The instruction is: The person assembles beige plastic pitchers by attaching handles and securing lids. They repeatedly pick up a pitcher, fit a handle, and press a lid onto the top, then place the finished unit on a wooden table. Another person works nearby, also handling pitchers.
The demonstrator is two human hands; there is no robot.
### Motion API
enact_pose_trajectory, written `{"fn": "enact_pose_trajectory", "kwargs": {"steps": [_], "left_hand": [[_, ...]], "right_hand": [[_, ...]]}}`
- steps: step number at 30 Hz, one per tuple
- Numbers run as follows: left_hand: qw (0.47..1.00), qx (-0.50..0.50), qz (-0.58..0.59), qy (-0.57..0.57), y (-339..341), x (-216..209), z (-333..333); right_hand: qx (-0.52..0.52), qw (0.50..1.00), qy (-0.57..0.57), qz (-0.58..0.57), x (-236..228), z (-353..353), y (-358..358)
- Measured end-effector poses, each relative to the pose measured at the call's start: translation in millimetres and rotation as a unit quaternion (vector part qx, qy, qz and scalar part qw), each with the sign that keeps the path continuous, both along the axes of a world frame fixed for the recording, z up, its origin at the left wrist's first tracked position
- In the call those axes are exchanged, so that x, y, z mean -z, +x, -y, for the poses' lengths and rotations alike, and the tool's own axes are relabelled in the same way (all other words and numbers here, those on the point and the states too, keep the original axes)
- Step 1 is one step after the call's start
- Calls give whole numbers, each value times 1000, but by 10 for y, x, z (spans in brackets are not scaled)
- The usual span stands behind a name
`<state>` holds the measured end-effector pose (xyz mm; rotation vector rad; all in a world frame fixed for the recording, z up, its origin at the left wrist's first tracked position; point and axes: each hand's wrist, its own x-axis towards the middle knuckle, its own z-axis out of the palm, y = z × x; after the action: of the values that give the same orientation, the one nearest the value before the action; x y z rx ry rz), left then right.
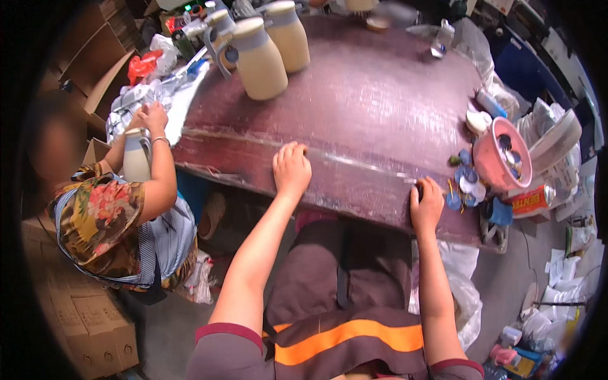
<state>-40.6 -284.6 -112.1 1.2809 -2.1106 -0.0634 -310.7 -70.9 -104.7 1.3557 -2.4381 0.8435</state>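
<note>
My left hand [292, 170] rests on the dark red table [354, 95] near its front edge. Its fingers are curled together, and a small brown bit shows beside the fingertips; I cannot make out what it is. Farther right, by the table's front edge, my right hand [428, 208] is closed, with a small dark thing [419, 189] between thumb and fingers. Just right of that hand lie several blue and white round parts [468, 182]. Cream jugs with grey collars and handles, among them a front jug [258, 63], stand upright at the far left of the table.
A pink basin [491, 155] holding small parts stands at the right edge, near a blue cup [500, 212]. On the left a co-worker [120, 209] handles another jug [136, 155]. A clear bottle [443, 39] stands at the back right; cardboard boxes [95, 329] line the left floor.
</note>
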Motion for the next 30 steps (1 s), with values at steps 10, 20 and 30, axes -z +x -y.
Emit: {"fn": "enact_pose_trajectory", "kwargs": {"steps": [10, 20, 30], "left_hand": [[999, -17, -14, -30, -20, 45, -42], [1000, -17, -19, -17, -31, 17, -44], [1000, -13, -28, -4, -21, -18, -42]], "right_hand": [[-15, 1000, 5, -26, 43, -9, -13], [-99, 989, -114, 4, -626, 215, -513], [27, 983, 176, -50, -2157, 1081, -1483]]}}
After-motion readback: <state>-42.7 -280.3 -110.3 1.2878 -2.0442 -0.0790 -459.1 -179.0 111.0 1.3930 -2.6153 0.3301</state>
